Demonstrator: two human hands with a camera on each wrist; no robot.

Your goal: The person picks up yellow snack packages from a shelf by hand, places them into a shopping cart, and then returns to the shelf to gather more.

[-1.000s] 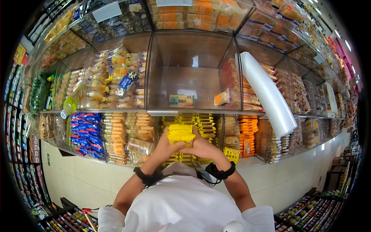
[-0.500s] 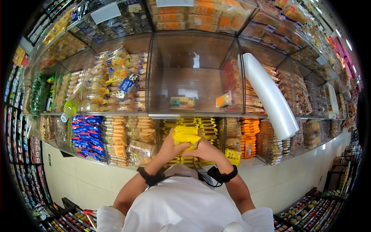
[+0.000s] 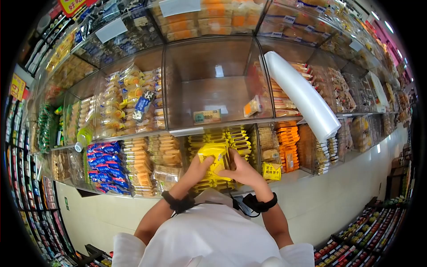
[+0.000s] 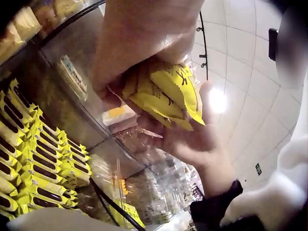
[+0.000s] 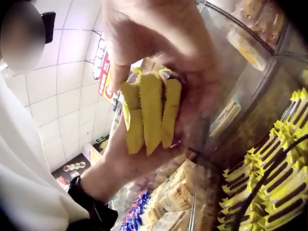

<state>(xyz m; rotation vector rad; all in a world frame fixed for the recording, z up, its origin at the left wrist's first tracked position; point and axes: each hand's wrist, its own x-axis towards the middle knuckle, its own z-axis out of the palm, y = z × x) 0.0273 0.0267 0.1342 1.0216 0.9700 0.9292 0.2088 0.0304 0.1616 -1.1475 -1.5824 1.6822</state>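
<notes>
Both hands hold a small stack of yellow snack packets (image 3: 213,159) over the lower shelf bins. My left hand (image 3: 196,171) grips the stack's left side, its thumb lying across the broad printed face. On the other side my right hand (image 3: 243,171) grips the right edge between thumb and fingers. The right wrist view shows the crimped ends of three packets (image 5: 151,113) side by side between the hands. Below, a bin of matching yellow packets (image 3: 238,144) with dark oval windows stands in rows, partly covered by the hands.
A clear divided bin (image 3: 211,95) above holds a small card (image 3: 207,116) and one orange-and-white packet (image 3: 252,107). A large plastic bag roll (image 3: 302,95) leans across the bins on the right. Blue packets (image 3: 106,164) fill a bin at left; a yellow sign (image 3: 271,171) hangs at right.
The packets have tilted so a broad printed face now shows instead of stacked edges. My left thumb has moved up onto that face. The head view has turned slightly.
</notes>
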